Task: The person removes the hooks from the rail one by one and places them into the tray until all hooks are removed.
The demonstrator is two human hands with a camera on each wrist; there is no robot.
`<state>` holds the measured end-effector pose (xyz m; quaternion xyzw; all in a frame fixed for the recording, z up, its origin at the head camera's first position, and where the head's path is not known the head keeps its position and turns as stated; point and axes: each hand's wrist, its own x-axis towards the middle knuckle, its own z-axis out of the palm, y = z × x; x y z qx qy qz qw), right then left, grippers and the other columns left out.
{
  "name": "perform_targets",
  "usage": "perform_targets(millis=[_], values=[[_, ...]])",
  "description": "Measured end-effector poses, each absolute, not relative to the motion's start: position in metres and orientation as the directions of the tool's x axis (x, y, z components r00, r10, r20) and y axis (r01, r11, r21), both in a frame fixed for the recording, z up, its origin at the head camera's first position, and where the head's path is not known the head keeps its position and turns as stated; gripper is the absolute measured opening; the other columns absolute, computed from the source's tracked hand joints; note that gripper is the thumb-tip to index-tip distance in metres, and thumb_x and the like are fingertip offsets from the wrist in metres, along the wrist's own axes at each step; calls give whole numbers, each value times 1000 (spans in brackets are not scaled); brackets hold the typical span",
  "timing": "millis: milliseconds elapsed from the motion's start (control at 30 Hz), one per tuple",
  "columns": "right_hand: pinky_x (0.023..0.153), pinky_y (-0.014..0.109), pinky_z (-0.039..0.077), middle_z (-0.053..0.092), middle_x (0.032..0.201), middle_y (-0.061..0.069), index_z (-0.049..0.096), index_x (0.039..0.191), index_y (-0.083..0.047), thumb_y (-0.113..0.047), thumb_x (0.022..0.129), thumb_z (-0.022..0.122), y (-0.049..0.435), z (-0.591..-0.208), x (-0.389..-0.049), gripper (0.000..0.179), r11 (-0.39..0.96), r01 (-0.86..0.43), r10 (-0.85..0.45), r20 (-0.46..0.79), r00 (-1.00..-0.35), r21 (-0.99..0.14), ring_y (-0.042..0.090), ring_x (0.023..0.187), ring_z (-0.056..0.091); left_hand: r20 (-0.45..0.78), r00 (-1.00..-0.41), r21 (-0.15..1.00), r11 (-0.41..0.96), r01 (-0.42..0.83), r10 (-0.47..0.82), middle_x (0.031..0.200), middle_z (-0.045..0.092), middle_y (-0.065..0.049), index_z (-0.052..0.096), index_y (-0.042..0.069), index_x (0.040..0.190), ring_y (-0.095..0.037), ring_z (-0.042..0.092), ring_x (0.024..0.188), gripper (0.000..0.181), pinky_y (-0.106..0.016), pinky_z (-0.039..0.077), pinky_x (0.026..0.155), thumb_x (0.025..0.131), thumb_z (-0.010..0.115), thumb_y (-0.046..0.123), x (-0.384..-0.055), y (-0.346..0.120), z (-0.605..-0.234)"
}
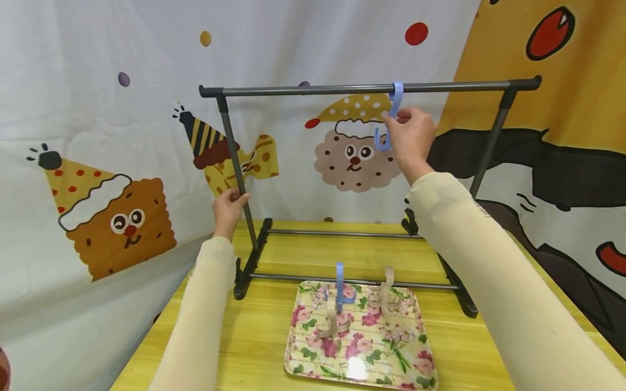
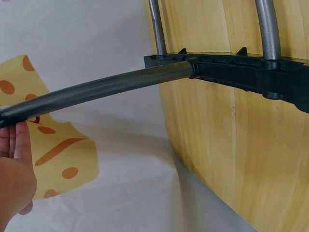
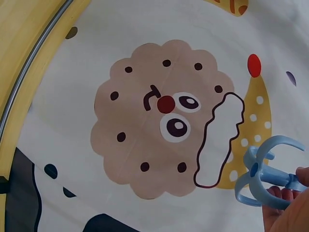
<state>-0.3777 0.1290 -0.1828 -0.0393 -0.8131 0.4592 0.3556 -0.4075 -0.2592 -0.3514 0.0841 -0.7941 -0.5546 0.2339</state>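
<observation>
My right hand (image 1: pixel 413 136) pinches a light blue plastic hook (image 1: pixel 397 98) by its stem. The hook's curved top sits over the upper bar (image 1: pixel 303 90) of a dark metal rack, right of the bar's middle. In the right wrist view, the blue hook (image 3: pixel 263 171) shows several curled prongs at its lower end, with the right fingers (image 3: pixel 280 195) around the stem. My left hand (image 1: pixel 228 212) holds the rack's left upright post (image 1: pixel 235 155) partway up. The left wrist view shows the left fingers (image 2: pixel 21 140) against that post (image 2: pixel 106 84).
On the wooden table (image 1: pixel 264 336), a floral tray (image 1: pixel 386 369) bears another blue hook (image 1: pixel 339 277) and two beige hooks (image 1: pixel 331 315). The rack's black foot (image 1: pixel 251 266) stands left of it. A cartoon-printed cloth (image 1: pixel 146 32) hangs behind.
</observation>
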Motion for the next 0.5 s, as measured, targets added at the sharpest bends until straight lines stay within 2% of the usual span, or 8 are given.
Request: perform_targets(millis=[233,500], values=[[85,29,53,69,113,9,68,121,-6,-39,98,59,130,-182,-378,42,569,-244,386,517,-764,-785,18,98,63,280,-881,924,357,140,-381,116,62,-16,63,0,116,-29,56,105,31,-43,47,93,95,69,23,-408,-260,-353],[85,28,52,71,114,10,70,121,-5,-35,99,56,132,-171,-379,39,598,-247,377,539,-754,-763,18,98,63,282,-877,921,367,134,-389,116,63,-15,64,1,117,-29,56,106,33,-43,47,94,95,69,25,-411,-262,-354]])
